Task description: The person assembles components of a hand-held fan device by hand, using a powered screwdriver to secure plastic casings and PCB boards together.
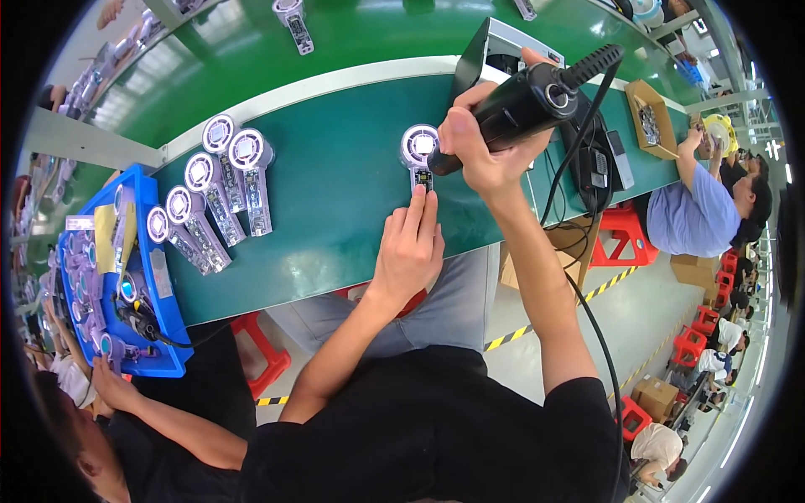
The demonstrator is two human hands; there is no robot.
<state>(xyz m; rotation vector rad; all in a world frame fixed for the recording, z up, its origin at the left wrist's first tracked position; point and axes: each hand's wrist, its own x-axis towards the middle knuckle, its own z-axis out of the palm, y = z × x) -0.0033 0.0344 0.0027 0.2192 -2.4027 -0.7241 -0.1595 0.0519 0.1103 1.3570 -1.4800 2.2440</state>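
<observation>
My right hand is wrapped round a black corded electric screwdriver, its cable running from the top end. The tool's narrow end points down at a small handheld device lying on the green bench mat; whether the tip touches it is hidden. This device has a round white head and a short handle with an exposed circuit board. My left hand rests its stretched index and middle fingers on the handle's near end, the other fingers loosely bent. Several similar devices with clear-looking handles lie to the left.
A blue bin of lilac parts stands at the left, where a neighbour's hand reaches in. Behind my right hand are a grey metal box and black power adapters. The cable hangs beside my right arm.
</observation>
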